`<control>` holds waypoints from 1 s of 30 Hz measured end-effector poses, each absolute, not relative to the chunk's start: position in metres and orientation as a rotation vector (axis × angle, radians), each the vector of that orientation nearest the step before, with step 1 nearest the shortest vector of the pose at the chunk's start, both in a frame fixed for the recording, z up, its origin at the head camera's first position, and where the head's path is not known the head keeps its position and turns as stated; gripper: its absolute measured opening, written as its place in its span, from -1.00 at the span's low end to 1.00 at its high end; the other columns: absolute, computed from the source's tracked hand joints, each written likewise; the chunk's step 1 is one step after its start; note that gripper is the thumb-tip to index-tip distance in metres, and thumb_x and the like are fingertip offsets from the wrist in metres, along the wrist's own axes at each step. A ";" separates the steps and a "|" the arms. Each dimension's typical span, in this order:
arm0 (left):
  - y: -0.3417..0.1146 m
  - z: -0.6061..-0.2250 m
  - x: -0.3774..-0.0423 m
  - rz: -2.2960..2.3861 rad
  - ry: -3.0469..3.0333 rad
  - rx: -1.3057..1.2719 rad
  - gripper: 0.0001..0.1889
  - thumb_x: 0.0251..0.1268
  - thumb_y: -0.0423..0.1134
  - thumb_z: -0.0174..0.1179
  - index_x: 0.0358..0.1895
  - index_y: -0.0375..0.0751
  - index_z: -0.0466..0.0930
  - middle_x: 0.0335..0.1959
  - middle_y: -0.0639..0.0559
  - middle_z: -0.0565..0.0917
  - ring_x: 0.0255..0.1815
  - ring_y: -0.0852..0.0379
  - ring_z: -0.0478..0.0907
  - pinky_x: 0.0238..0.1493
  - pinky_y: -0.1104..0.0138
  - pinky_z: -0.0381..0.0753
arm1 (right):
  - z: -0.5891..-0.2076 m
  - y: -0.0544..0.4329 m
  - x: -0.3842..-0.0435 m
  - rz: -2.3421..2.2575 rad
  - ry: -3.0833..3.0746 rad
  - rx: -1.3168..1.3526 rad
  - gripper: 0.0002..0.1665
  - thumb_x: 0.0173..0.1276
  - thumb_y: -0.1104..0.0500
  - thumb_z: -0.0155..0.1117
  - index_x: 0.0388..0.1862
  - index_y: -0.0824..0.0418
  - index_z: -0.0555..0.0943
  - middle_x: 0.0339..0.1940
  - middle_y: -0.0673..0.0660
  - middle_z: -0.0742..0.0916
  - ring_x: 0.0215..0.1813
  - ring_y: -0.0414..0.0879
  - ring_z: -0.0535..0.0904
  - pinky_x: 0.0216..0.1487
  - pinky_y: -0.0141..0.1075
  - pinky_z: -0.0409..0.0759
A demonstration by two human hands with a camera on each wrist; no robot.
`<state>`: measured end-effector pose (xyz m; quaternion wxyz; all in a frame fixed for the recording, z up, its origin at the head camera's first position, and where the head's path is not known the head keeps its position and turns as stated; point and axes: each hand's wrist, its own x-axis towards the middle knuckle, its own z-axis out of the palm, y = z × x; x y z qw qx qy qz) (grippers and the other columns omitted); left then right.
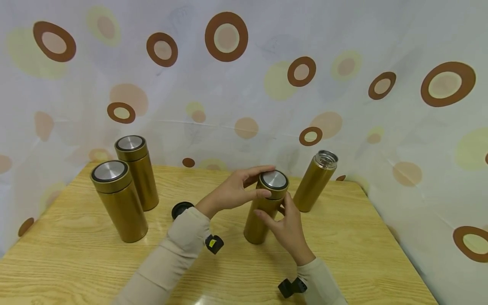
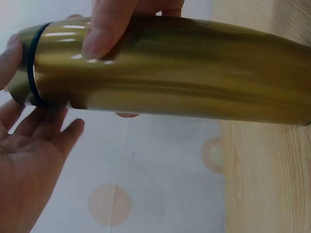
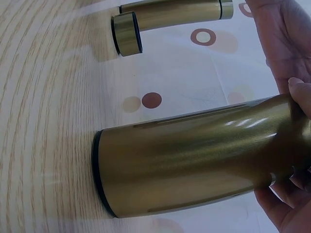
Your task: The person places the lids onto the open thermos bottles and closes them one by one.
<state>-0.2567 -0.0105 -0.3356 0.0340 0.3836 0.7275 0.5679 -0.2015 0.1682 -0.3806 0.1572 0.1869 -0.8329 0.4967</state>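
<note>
The left hand [image 1: 241, 188] curled round the silver-topped gold lid [image 1: 274, 180] and the right hand [image 1: 289, 231] round the gold cylindrical metal flask [image 1: 254, 228] on the wood-grain desk [image 1: 354, 254], where a slack grip (smooth as it looked) could have let it spin.

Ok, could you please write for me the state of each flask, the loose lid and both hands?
Front left flask: closed, upright
Rear left flask: closed, upright
Held flask: lid on; tightness cannot be told
Right rear flask: upright, without lid
Loose lid: on the table
Left hand: grips the held flask's lid
Right hand: grips its body
</note>
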 end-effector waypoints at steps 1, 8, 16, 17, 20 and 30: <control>-0.010 -0.336 -0.254 1.743 2.279 1.155 -0.39 0.31 -0.26 0.24 0.42 -0.10 0.29 0.35 -0.01 0.41 0.39 0.12 0.31 0.39 0.26 0.26 | -0.385 0.170 -0.204 1.420 -2.380 0.536 -0.17 0.15 0.34 0.43 0.36 0.33 0.26 0.24 0.30 0.52 0.25 0.22 0.46 0.15 0.22 0.45; 0.006 -0.336 -0.225 1.596 3.043 0.920 -0.32 0.17 0.12 0.29 0.32 -0.11 0.41 0.23 -0.01 0.52 0.26 0.04 0.44 0.22 0.08 0.45 | -0.402 0.177 -0.215 1.419 -2.385 0.532 -0.20 0.16 0.23 0.46 0.34 0.18 0.29 0.19 0.17 0.55 0.23 0.10 0.48 0.17 0.19 0.45; 0.029 -0.337 -0.210 1.449 3.523 0.917 -0.41 -0.05 0.15 0.45 -0.05 -0.18 0.55 -0.11 -0.06 0.51 -0.10 0.03 0.50 -0.06 0.14 0.55 | -0.403 0.178 -0.216 1.386 -2.360 0.568 -0.38 0.21 0.29 0.40 0.20 0.30 0.35 0.12 0.25 0.55 0.14 0.14 0.52 0.09 0.17 0.52; 0.030 -0.338 -0.209 1.437 3.532 0.917 -0.43 -0.05 0.13 0.46 -0.08 -0.19 0.55 -0.11 -0.07 0.49 -0.11 0.03 0.50 -0.06 0.16 0.55 | -0.403 0.178 -0.216 1.384 -2.359 0.566 -0.35 0.21 0.30 0.40 0.24 0.30 0.34 0.15 0.26 0.54 0.15 0.15 0.52 0.09 0.17 0.53; 0.033 -0.340 -0.209 1.468 3.496 0.930 -0.50 -0.02 0.06 0.47 -0.15 -0.20 0.55 -0.11 -0.07 0.45 -0.12 0.06 0.50 -0.07 0.24 0.57 | -0.403 0.178 -0.216 1.398 -2.361 0.560 -0.34 0.22 0.30 0.38 0.25 0.30 0.33 0.17 0.26 0.54 0.17 0.15 0.51 0.11 0.16 0.52; 0.025 -0.340 -0.216 1.718 3.222 1.100 -0.55 -0.04 -0.09 0.50 -0.12 -0.25 0.60 -0.22 -0.04 0.40 -0.24 0.13 0.49 -0.18 0.37 0.61 | -0.403 0.178 -0.216 1.407 -2.357 0.563 -0.23 0.19 0.25 0.43 0.33 0.26 0.29 0.18 0.22 0.55 0.21 0.13 0.49 0.16 0.14 0.48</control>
